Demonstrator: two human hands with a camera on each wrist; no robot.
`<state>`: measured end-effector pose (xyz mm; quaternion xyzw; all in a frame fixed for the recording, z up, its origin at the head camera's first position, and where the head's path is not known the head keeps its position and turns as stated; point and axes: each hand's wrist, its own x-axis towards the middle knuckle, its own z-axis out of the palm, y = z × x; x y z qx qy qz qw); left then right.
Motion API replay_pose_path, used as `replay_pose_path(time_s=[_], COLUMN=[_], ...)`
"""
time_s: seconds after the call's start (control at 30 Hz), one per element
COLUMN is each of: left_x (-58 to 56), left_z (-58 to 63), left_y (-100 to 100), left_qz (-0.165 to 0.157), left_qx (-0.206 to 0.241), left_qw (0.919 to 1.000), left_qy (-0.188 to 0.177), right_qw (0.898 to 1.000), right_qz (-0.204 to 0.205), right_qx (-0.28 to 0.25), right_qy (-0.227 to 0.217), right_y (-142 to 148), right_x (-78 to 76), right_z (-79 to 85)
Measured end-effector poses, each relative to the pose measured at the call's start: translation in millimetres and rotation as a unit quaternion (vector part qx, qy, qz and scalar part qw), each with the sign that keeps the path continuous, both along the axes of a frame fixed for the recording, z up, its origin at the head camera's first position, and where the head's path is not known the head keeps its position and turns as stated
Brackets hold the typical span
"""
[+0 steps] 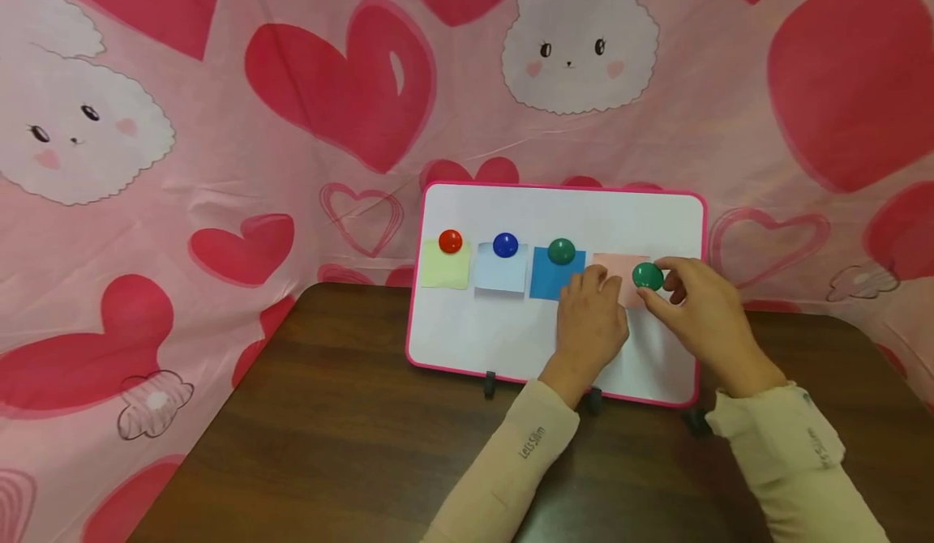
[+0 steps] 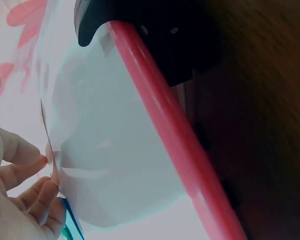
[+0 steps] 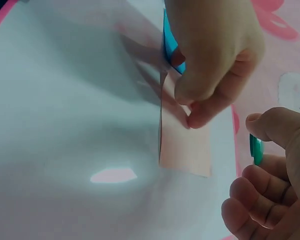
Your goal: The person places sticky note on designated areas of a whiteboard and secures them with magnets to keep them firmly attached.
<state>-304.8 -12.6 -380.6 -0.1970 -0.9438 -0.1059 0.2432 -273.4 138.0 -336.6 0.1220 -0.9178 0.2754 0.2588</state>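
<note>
A whiteboard (image 1: 503, 334) with a pink frame leans upright on the table, holding a row of sticky notes. My left hand (image 1: 591, 316) has its fingertips against the front of the peach sticky note (image 1: 636, 298), near its left side. In the right wrist view that note (image 3: 185, 152) lifts slightly along its lower edge. At the note's upper right, my right hand (image 1: 704, 308) pinches a round green magnet (image 1: 647, 276) between thumb and index finger. The right wrist view shows this magnet (image 3: 256, 149) edge-on, with the other fingers loosely bent.
To the left are a green-yellow note (image 1: 445, 271) under a red magnet (image 1: 450, 241), a pale blue note (image 1: 499, 275) under a blue magnet (image 1: 506, 245), and a bright blue note (image 1: 546, 280) under another green magnet (image 1: 561, 250). Black stand feet (image 1: 490, 385) support the board on the wooden table (image 1: 328, 446).
</note>
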Motion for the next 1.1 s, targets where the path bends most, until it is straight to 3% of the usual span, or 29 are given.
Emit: replay_pose_path(time_s=[0.23, 0.5, 0.8, 0.97, 1.1], left_x=[-0.6, 1.4, 0.4, 0.4, 0.0], left_z=[0.1, 2.4, 0.4, 0.3, -0.2], left_y=[-1, -2, -3, -5, -6], left_qz=[-0.013, -0.013, -0.02, -0.019, -0.018], left_qx=[0.029, 0.022, 0.013, 0.009, 0.004], left_qw=[0.9995, 0.9997, 0.9986, 0.9966, 0.9963], left_qy=[0.008, 0.003, 0.048, 0.08, 0.084], right_qw=[1.0, 0.998, 0.996, 0.996, 0.997], right_qz=[-0.001, -0.017, -0.023, -0.023, -0.024], right_qx=[0.008, 0.008, -0.006, 0.014, 0.028], right_qy=[-0.01, -0.053, -0.091, -0.082, -0.065], right_y=[-8, -13, -17, -18, -19], right_x=[-15.9, -32.2, -43.5, -47.7, -50.5], right_z=[-0.5, 0.9, -0.2, -1.6, -4.0])
